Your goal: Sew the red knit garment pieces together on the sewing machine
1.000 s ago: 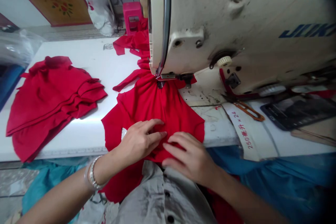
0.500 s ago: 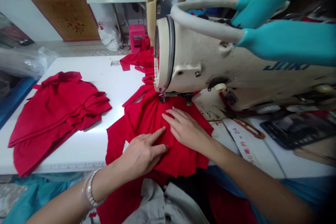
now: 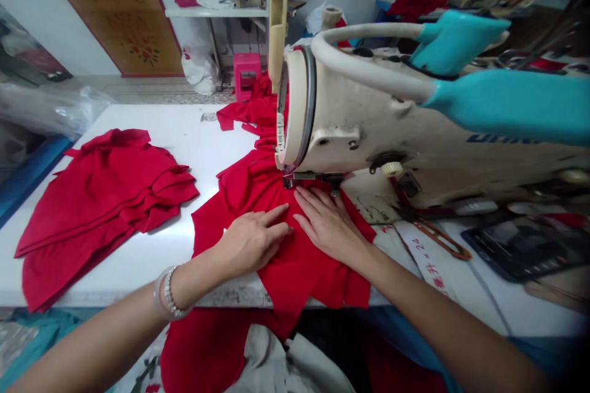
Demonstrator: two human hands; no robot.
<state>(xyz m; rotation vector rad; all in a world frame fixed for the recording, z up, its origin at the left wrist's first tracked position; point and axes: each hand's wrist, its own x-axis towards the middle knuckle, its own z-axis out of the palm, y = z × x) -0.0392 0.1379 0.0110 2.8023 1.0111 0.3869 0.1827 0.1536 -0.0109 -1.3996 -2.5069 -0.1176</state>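
Fingers [image 3: 276, 214] of the left hand [image 3: 249, 242]: two digits extended and spread on the red fabric [image 3: 318, 270], the others obscured. Those of the right hand [image 3: 334, 227] lie flat, nearly together, tips just beside the presser foot [image 3: 288, 182]. The fabric extends beneath and around both; its long axis runs from near the worktop's [image 3: 179, 123] far edge, under the sewing machine [image 3: 341, 98], over the near edge. Beyond the far edge: white bag [image 3: 199, 73], contents indiscernible.
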